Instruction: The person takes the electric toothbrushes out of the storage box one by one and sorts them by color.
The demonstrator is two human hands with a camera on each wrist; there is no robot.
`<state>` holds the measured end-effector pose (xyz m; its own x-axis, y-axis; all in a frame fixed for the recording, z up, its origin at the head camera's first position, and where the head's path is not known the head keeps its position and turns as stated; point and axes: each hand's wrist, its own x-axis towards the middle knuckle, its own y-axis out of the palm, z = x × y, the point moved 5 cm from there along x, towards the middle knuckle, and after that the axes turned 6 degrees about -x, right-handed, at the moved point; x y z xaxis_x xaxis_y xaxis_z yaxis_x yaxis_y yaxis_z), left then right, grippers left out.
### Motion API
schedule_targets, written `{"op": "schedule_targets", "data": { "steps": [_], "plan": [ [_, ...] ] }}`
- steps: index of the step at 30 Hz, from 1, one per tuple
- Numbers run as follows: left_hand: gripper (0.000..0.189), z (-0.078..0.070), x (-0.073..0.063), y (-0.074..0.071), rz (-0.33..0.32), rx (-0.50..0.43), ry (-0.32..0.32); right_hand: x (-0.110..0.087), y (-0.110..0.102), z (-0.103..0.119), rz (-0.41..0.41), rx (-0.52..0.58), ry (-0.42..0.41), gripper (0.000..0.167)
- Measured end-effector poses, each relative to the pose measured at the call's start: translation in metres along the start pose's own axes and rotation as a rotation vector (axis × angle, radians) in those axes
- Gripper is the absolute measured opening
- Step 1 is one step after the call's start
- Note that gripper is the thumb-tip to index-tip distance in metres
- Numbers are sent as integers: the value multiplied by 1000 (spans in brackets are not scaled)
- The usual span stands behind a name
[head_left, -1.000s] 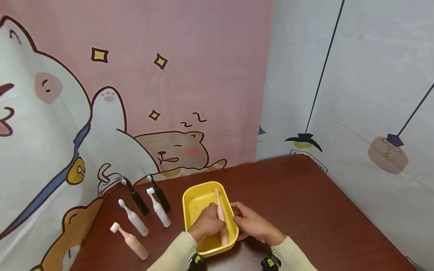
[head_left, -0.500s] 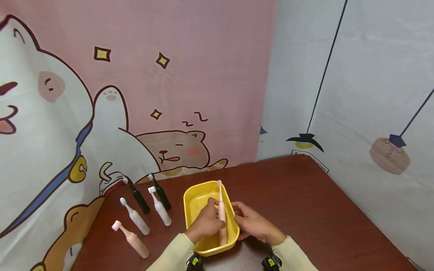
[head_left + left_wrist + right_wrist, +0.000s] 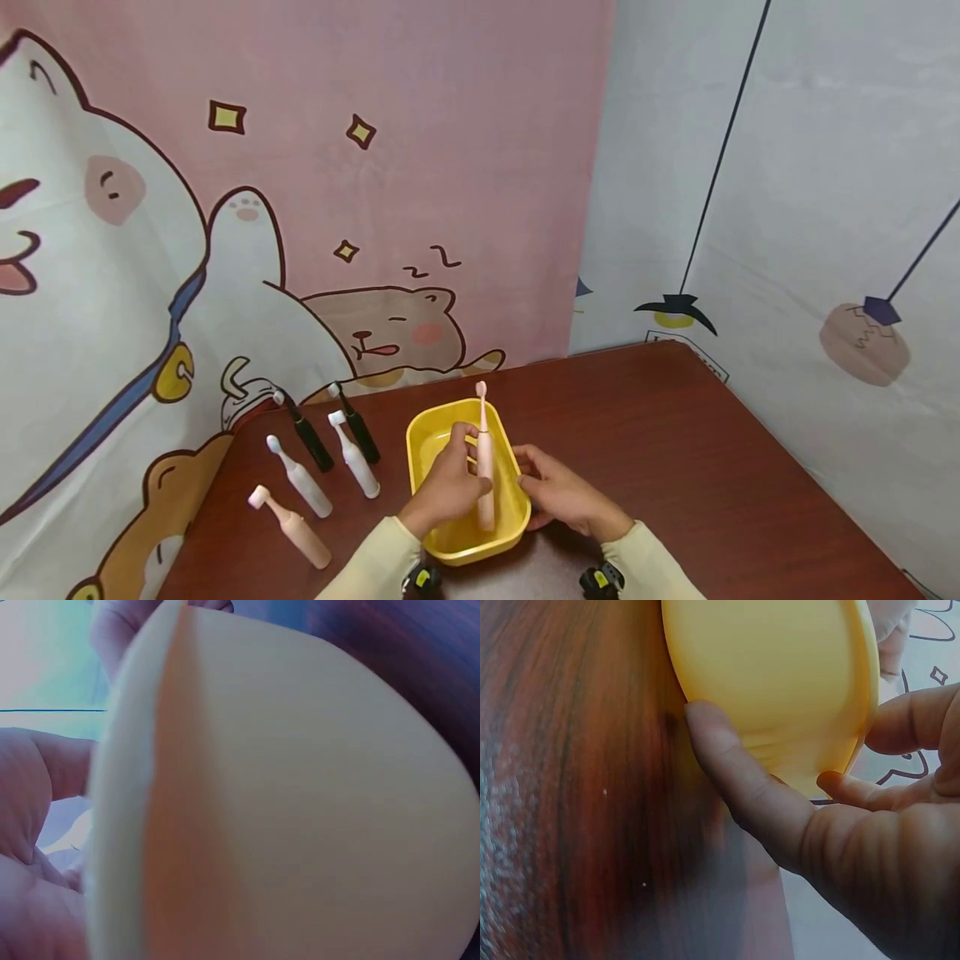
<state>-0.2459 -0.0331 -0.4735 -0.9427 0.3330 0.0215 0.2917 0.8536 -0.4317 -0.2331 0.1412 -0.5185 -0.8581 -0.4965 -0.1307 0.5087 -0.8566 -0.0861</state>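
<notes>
Over the yellow tub [image 3: 427, 433], the left hand [image 3: 448, 487] grips a pink toothbrush [image 3: 484, 450] upright; the right hand [image 3: 555, 493] grasps the tub's outer wall on the bench [image 3: 675, 450].

Both arms wear long, pale cream sleeves, the left sleeve [image 3: 375, 560] and the right sleeve [image 3: 651, 563], each ending at the wrist in a soft, plain cuff. The left hand [image 3: 444, 490] and right hand [image 3: 558, 497] are bare, with no rings or gloves. Nearer the body than the cuffs, each wrist carries a small black device [image 3: 600, 581] with a yellow-green mark.
</notes>
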Motion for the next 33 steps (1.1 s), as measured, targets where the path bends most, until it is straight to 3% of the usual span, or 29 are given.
{"op": "schedule_targets", "data": {
  "steps": [6, 14, 22, 33],
  "plan": [
    [68, -8, -3, -13, -28, -21, 44, 3, 0, 1, -1, 0, -7, 49],
    [63, -22, -16, -37, -102, -38, 101, 1, 2, -1, 11, 6, -2, 47],
    [63, -30, -34, -56, -193, 11, 93, 0, 1, 2, -1, -14, -3, 48],
    [61, -26, -62, -84, -277, -88, 78, -1, 1, 4, -8, -14, 10, 47]
  ]
}}
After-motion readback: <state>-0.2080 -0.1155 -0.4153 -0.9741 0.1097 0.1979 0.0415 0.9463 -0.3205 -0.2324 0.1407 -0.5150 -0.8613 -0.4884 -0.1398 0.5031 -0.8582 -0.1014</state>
